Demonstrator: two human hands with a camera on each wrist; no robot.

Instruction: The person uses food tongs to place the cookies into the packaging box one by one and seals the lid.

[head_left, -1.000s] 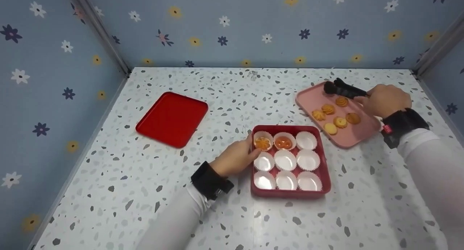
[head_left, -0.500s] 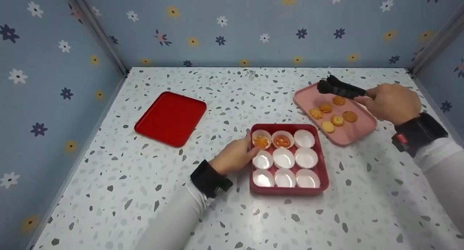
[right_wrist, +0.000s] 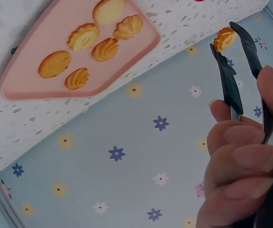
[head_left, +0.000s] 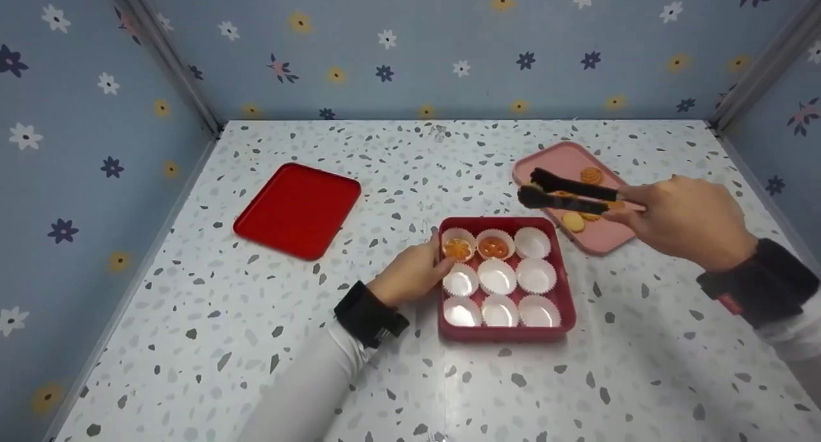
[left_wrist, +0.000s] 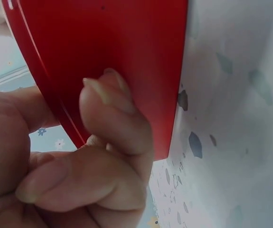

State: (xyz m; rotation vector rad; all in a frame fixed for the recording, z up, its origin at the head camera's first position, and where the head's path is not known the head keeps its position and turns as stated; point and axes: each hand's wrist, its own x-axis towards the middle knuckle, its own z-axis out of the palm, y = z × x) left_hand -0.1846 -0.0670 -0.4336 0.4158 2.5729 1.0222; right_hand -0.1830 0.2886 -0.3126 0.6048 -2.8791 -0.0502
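Note:
My left hand (head_left: pixel 410 275) holds the left side of a square red box (head_left: pixel 507 333), thumb over the rim. In the left wrist view its curled fingers (left_wrist: pixel 119 123) lie against the outer wall. White pleated paper cups (head_left: pixel 536 276) fill the box in rows. A flower-shaped cookie (head_left: pixel 457 248) and a pretzel-shaped one (head_left: pixel 493 247) sit in the back left and back middle cups. My right hand (head_left: pixel 696 221) grips black-tipped tongs (head_left: pixel 580 188) above the pink tray's near left part. Between the tong tips is a small golden ridged cookie (right_wrist: pixel 225 39), seen in the right wrist view.
The pink tray (head_left: pixel 606 240) lies behind and right of the box, with several golden cookies (right_wrist: pixel 84 37) on it. To the left lies a flat red square tray or lid (head_left: pixel 298 211). Flower-patterned panels (head_left: pixel 359 44) wall in the speckled table (head_left: pixel 385 147).
My right hand has lifted the tongs off the pink tray and carried them left and nearer, toward the box. The left hand stays at the box's side.

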